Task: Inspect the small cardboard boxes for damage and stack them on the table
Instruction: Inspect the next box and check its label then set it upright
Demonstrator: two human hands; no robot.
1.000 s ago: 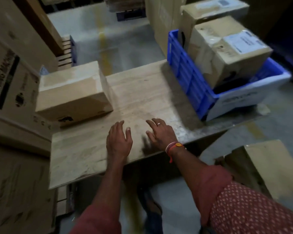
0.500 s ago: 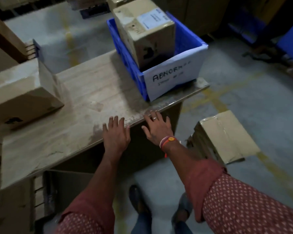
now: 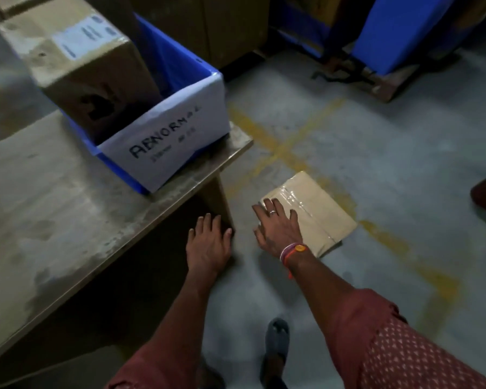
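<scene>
Fingers point(image 3: 275, 209) of the right hand point(image 3: 278, 228) are spread wide and straight, reaching out over the near left part of a small box point(image 3: 314, 209) on the floor; whether they touch it cannot be told. The left hand point(image 3: 208, 242) is also flat with its fingers straight and close together, hanging in front of the table leg point(image 3: 219, 197), holding nothing.

The table point(image 3: 68, 220) is a worn, stained wooden top filling the left side. On its far right corner stands a blue bin point(image 3: 185, 71) with a white paper sign point(image 3: 166, 141) hand-lettered "ABNORMAL", and a large carton point(image 3: 76, 60) with a white label stands in it. The floor point(image 3: 348, 136) is grey concrete with scuffed yellow lines. Far off are dark cartons and a blue panel point(image 3: 399, 29); a shoe point(image 3: 275, 343) shows at the near edge.

Half a second ago both hands lay on the table's near edge; now they are past it, lower and to the right, and the view has swung right so the box on the table's left is out of sight.

The small box on the floor is flat, plain tan cardboard, sealed with shiny clear tape along its top, lying to the right of the table.
</scene>
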